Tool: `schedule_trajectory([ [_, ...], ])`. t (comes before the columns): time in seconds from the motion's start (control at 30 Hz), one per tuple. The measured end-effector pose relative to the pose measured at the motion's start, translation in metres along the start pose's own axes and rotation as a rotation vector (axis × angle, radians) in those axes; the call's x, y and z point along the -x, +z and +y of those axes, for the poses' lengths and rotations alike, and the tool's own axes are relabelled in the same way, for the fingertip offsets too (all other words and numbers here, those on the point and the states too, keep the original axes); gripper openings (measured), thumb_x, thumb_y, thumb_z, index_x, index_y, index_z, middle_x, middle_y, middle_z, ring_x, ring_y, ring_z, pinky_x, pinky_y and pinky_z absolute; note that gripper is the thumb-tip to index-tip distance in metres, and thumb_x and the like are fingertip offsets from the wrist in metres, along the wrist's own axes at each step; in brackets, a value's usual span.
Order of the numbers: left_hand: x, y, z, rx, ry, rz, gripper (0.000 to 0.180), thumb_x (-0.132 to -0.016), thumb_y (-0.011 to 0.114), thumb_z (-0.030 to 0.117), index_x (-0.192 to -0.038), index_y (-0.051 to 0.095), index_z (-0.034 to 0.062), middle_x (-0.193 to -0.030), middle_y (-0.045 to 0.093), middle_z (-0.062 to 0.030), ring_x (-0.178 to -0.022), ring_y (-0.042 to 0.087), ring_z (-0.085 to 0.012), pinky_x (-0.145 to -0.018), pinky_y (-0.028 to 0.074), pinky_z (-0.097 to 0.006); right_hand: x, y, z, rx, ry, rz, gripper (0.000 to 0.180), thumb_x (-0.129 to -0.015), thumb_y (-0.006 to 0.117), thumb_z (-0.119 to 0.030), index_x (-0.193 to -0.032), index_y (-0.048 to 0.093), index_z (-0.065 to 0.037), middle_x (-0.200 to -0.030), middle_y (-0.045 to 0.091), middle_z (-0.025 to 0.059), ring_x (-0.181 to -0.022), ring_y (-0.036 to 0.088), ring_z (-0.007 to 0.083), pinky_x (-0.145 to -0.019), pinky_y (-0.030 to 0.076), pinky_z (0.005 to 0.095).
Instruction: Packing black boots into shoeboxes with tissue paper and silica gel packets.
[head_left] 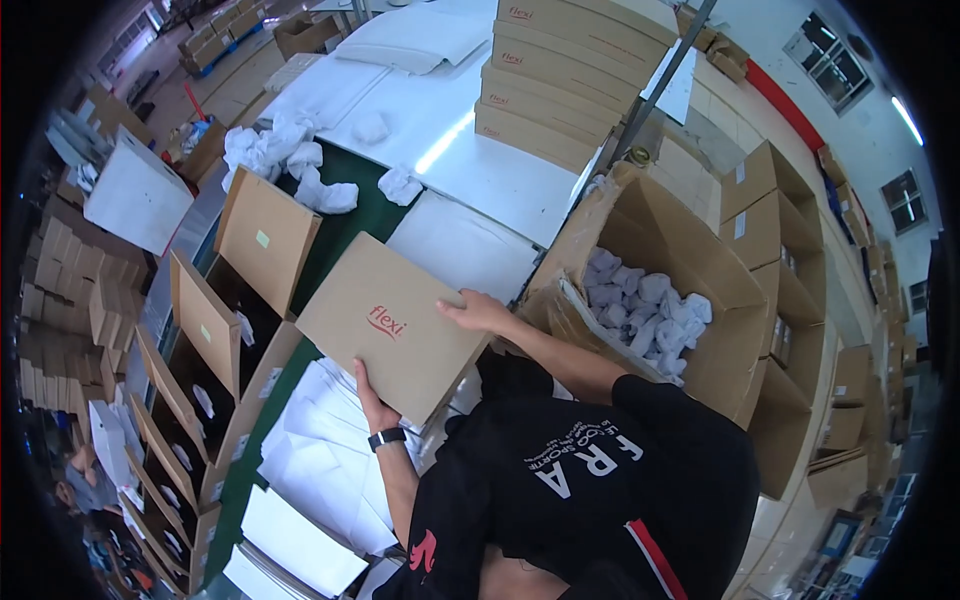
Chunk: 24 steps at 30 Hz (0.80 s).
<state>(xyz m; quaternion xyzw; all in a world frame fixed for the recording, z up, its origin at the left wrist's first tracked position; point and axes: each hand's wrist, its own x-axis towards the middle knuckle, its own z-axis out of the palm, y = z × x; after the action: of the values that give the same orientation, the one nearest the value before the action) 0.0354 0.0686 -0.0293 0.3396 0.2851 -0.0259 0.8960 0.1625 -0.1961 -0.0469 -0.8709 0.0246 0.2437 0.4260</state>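
A closed, flat brown cardboard shoebox [390, 310] with red print on its lid is between my hands, set at an angle over the green belt and white paper. My left hand [375, 402] grips its near edge, thumb up along the side and the other fingers hidden beneath. On the right edge my right hand [477, 312] lies closed around the rim, fingers bent over the lid. Loose white paper sheets [325, 455] spread just below the box, and a stack of white paper [465, 245] lies beyond it.
Open shoeboxes with raised lids [265, 235] line the green belt [345, 220] at left. Crumpled white paper [270, 150] lies at the far end. Stacked shoeboxes [570, 80] stand on the white table [420, 120]. A large carton [720, 290] at right holds wads of paper [650, 310].
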Motion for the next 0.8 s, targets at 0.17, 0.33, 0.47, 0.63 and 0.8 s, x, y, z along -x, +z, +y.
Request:
schedule_trajectory([
  [0.17,0.005,0.050,-0.003,-0.022,-0.069,-0.090,0.049,-0.100,0.060,0.034,-0.139,0.049,0.0073,-0.134,0.059,-0.0096,-0.119,0.060,-0.0253,-0.101,0.050,-0.041,0.052,-0.095,-0.060,0.236,-0.086,0.062,0.074,-0.086,0.055,-0.070,-0.121,0.066,-0.005,-0.110,0.070,0.0229,-0.106,0.066,0.0400,-0.091,0.053,0.0480],
  [0.33,-0.033,0.161,-0.041,-0.053,0.053,-0.214,0.066,-0.095,0.068,0.014,-0.149,0.031,0.0121,-0.145,0.048,-0.0096,-0.132,0.049,-0.0260,-0.109,0.043,-0.043,0.058,-0.180,-0.036,0.442,-0.315,0.885,0.044,-0.088,0.070,-0.040,-0.118,0.066,-0.008,-0.121,0.065,0.0159,-0.111,0.061,0.0375,-0.093,0.049,0.0471],
  [0.47,-0.096,0.256,-0.067,-0.353,-0.117,-0.177,0.093,-0.091,0.074,0.029,-0.155,0.007,0.0172,-0.148,0.042,-0.0153,-0.131,0.047,-0.0350,-0.098,0.045,-0.059,0.053,-0.201,-0.040,0.437,-0.399,0.979,0.042,-0.087,0.071,-0.033,-0.121,0.065,-0.010,-0.126,0.062,0.0143,-0.117,0.057,0.0362,-0.097,0.046,0.0464],
  [0.63,-0.204,0.262,-0.149,-0.380,-0.232,-0.538,0.083,-0.095,0.064,0.016,-0.157,0.010,0.0134,-0.135,0.056,-0.0157,-0.112,0.062,-0.0283,-0.091,0.052,-0.050,0.018,-0.169,-0.050,0.473,-0.492,0.735,0.035,-0.086,0.073,-0.023,-0.115,0.067,-0.006,-0.124,0.062,0.0153,-0.117,0.057,0.0365,-0.098,0.045,0.0442],
  [0.8,-0.185,0.187,-0.175,-0.766,0.152,-0.631,0.029,-0.101,0.057,0.024,-0.120,0.067,0.0050,-0.108,0.068,-0.0043,-0.091,0.062,-0.0150,-0.074,0.055,-0.033,-0.013,-0.152,-0.092,0.121,-0.715,0.567,0.028,-0.085,0.073,-0.020,-0.110,0.069,-0.006,-0.117,0.065,0.0137,-0.106,0.062,0.0328,-0.086,0.050,0.0406],
])
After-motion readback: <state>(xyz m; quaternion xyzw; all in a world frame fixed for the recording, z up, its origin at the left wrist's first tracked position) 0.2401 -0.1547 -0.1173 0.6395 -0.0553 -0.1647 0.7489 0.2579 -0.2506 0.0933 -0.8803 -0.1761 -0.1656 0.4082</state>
